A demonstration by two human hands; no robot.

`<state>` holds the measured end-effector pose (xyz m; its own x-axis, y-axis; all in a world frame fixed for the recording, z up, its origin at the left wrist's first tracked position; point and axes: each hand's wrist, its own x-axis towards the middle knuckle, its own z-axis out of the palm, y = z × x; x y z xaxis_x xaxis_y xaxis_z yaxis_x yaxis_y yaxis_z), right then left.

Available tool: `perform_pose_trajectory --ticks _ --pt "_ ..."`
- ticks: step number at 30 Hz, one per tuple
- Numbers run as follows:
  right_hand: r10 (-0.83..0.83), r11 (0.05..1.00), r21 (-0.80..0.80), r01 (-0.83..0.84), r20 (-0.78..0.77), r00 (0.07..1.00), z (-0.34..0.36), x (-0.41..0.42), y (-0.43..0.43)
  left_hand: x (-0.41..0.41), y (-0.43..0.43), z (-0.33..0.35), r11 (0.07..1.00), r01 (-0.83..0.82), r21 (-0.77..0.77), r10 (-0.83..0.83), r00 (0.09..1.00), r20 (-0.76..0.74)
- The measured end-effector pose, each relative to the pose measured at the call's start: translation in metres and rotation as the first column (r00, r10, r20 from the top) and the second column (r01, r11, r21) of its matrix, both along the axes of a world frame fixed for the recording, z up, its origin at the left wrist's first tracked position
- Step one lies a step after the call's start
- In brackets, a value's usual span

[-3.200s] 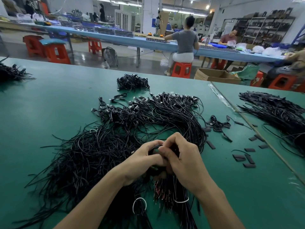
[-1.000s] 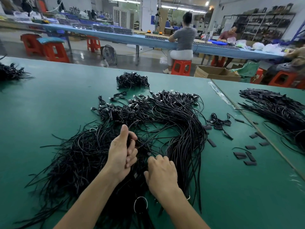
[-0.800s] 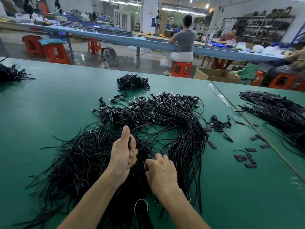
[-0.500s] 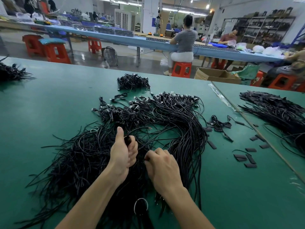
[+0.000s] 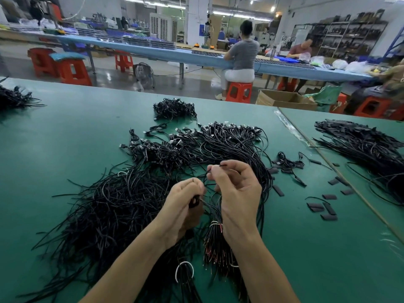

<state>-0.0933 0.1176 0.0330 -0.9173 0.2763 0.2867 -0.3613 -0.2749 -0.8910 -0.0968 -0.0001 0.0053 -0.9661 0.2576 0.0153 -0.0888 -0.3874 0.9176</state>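
The right hand (image 5: 238, 193) pinched a thin black wire (image 5: 223, 165) between thumb and fingertips, just above the cable heap (image 5: 122, 204). Beside it, the left hand (image 5: 181, 208) curled round a short black sleeve (image 5: 193, 202). Loose sleeves (image 5: 323, 209) lay to the right on the green table (image 5: 54, 132). Beyond its far edge stood an open cardboard box (image 5: 284, 101), contents hidden.

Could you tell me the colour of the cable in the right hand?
Black; the cable shows best in the head view.
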Motion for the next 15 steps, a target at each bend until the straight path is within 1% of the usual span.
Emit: perform_pose_trajectory --ticks 2,4,6,8,11,13,15 --pt "-0.001 0.997 -0.076 -0.001 -0.027 1.0 0.005 0.002 0.004 0.002 -0.002 0.0 0.999 0.033 -0.006 -0.033 0.999 -0.035" --pt "0.053 0.991 -0.122 -0.055 -0.016 0.998 0.011 0.003 0.007 0.005 -0.006 0.001 0.995 0.083 -0.048 -0.087 0.993 -0.084" --pt "0.144 0.982 -0.121 -0.143 0.0 0.99 0.012 0.007 0.006 0.007 -0.006 0.002 0.99 0.11 -0.089 -0.119 0.988 -0.099" --pt "0.173 0.983 -0.069 -0.172 0.004 0.985 0.012 0.009 0.005 0.009 0.0 0.002 0.992 0.081 -0.095 -0.092 0.99 -0.107" --pt "0.18 0.98 0.082 -0.182 0.032 0.983 0.012 0.011 0.005 0.01 0.005 0.001 0.999 0.024 -0.027 -0.027 0.993 -0.117" --pt "0.253 0.962 0.077 -0.262 0.105 0.962 0.009 0.014 0.005 0.008 0.005 -0.001 0.999 0.015 0.039 -0.009 0.989 -0.147" --pt "0.3 0.95 0.027 -0.31 0.183 0.936 0.006 0.015 0.007 0.009 0.004 0.003 0.994 0.054 0.1 -0.036 0.985 -0.171"
